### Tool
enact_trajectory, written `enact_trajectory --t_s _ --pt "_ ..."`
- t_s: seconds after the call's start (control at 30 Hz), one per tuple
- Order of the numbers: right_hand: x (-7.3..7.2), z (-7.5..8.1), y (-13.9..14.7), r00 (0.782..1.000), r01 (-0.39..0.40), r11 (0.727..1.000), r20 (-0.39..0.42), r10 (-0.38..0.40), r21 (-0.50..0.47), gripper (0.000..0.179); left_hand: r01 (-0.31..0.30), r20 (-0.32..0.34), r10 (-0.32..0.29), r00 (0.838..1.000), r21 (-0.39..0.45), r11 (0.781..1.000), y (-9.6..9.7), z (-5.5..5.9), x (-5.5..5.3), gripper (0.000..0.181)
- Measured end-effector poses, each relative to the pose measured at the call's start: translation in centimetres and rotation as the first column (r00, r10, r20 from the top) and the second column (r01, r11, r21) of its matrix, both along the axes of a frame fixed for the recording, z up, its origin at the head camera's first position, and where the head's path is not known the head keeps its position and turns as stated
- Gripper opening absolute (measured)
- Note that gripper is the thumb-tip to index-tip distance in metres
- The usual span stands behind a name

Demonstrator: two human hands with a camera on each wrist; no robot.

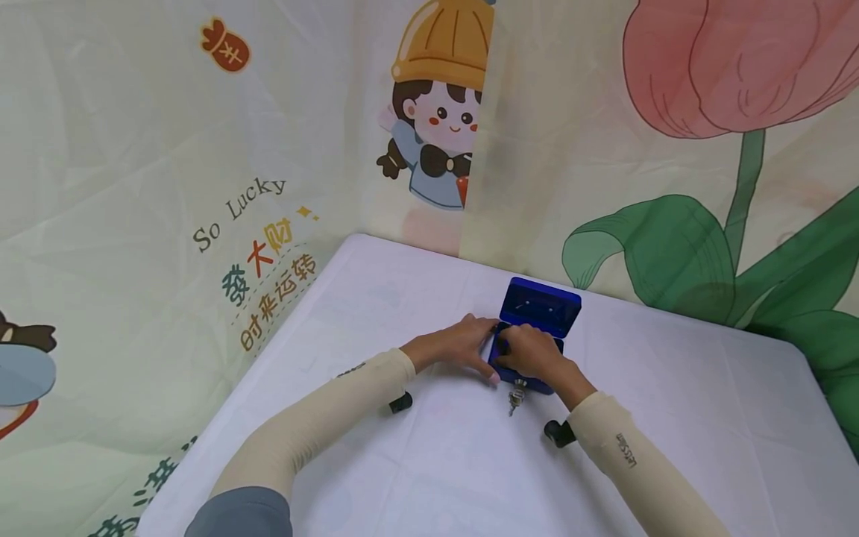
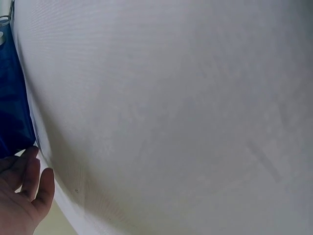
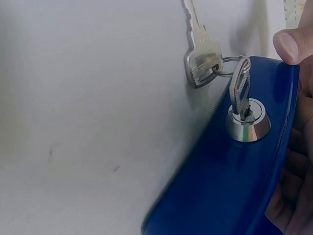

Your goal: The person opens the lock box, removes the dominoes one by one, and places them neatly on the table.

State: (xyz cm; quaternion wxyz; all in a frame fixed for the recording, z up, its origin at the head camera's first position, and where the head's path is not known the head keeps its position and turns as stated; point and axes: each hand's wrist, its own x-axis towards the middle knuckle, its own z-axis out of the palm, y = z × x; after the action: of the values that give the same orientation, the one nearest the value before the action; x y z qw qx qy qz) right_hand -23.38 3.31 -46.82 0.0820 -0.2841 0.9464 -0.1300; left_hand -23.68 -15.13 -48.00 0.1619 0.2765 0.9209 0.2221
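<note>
A small blue cash box (image 1: 495,350) stands on the table with its lid (image 1: 540,307) raised. My left hand (image 1: 463,344) holds the box's left side, its thumb near the front corner and its fingers near the back. In the left wrist view, fingertips of the left hand (image 2: 24,188) touch a corner of the box (image 2: 14,98). My right hand (image 1: 533,352) reaches into the box with bent fingers; whatever they may hold is hidden. One key (image 3: 239,88) sits in the front lock (image 3: 248,122), and a second key (image 3: 203,58) hangs from its ring.
A white cloth covers the table (image 1: 403,477). Dark cylindrical pieces, one (image 1: 401,403) by the left forearm and another (image 1: 558,432) by the right, show at the wrists. Printed curtains (image 1: 550,164) hang behind the table and along its left side.
</note>
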Motion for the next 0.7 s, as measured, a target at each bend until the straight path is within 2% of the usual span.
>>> enact_trajectory --t_s 0.43,0.7 --pt "0.15 0.31 -0.36 1.0 0.015 0.999 0.001 -0.015 0.041 0.04 0.021 0.0 -0.021 1.0 0.014 1.0 0.02 0.23 0.05 0.111" --pt "0.04 0.22 -0.52 1.0 0.023 0.999 0.01 -0.023 0.037 0.045 0.01 0.005 -0.01 1.0 0.003 1.0 0.01 0.51 0.17 0.112"
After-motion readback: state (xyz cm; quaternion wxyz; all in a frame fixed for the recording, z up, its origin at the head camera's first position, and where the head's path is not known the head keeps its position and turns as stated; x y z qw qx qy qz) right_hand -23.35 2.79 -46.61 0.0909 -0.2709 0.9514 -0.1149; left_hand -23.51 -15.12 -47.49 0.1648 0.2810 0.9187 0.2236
